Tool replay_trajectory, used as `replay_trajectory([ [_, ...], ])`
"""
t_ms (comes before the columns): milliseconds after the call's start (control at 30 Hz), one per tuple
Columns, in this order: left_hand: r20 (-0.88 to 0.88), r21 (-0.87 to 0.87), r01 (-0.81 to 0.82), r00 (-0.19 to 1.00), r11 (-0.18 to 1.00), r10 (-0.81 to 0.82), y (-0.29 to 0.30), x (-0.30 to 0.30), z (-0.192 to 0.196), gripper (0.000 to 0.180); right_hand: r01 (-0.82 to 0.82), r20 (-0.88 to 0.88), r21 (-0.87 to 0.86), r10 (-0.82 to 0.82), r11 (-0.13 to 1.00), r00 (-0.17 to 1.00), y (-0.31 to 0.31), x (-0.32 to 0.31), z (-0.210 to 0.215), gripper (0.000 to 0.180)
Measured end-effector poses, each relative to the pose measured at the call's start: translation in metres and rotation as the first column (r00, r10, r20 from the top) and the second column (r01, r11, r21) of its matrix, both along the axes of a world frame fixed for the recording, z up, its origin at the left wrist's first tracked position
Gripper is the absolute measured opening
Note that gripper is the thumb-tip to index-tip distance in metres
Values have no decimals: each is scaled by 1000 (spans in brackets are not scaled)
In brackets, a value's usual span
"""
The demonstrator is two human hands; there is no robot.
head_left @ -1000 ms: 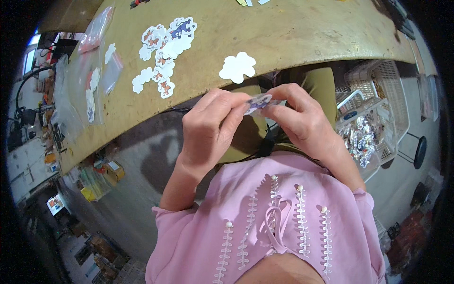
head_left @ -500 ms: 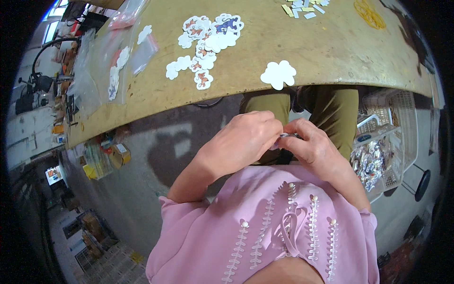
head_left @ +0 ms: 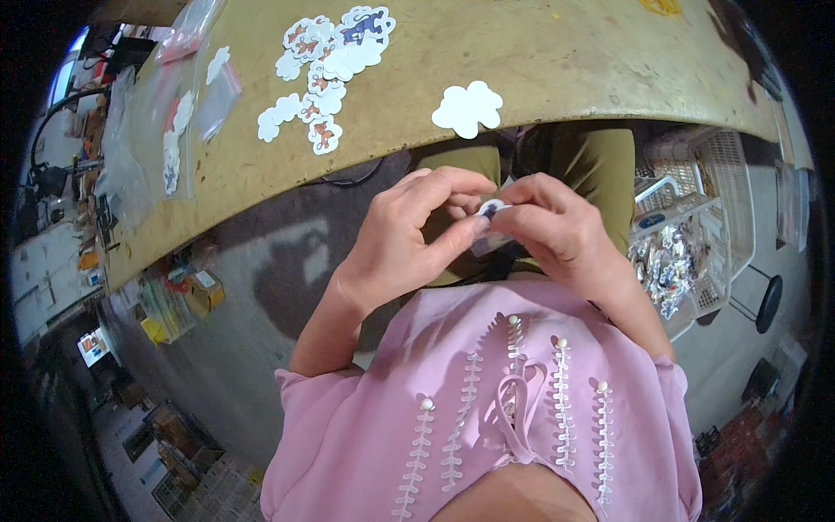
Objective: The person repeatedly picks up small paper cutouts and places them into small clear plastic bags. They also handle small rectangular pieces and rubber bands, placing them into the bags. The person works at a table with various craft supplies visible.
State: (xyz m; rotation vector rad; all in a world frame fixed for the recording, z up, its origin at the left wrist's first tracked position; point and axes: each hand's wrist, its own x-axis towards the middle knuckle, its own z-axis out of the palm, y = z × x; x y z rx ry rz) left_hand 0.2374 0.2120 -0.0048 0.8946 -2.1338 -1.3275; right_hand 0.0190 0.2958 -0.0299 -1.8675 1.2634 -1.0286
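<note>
Above my lap, both hands meet at a small white-edged picture cutout (head_left: pixel 490 210) with a dark blue print. A small piece of clear plastic (head_left: pixel 491 243), perhaps a bag, hangs just below it. My right hand (head_left: pixel 557 217) pinches the cutout from the right, between thumb and curled fingers. On the other side my left hand (head_left: pixel 404 228) has its thumb pressed at the cutout's left edge; its index finger arches away above. A blank white cloud-shaped cutout (head_left: pixel 468 110) lies at the table's near edge. Farther left lies an overlapping pile of animal-print cutouts (head_left: pixel 330 59).
The brown table (head_left: pixel 557 52) spans the far side. Clear plastic bags (head_left: pixel 130 165), some holding cutouts, lie on its left end. At my right stands a white plastic basket (head_left: pixel 726 187) with many small wrapped pieces. A yellow coil (head_left: pixel 661 6) shows at the top edge.
My hands have moved apart slightly, and the left one has opened wider, bringing the cutout and clear plastic into view. The whole view has shifted, so the table appears higher and farther left.
</note>
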Motion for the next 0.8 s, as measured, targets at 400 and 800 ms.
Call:
replay_trajectory([
  [400,50,-370,63,998,927,-48,-1,5,-15,39,7,48,28,-9,1000,999,-7,-4,4,27],
  [800,-32,-359,1,999,933,-14,-2,5,-26,12,-4,-20,-7,3,1000,1000,-12,-3,9,19],
])
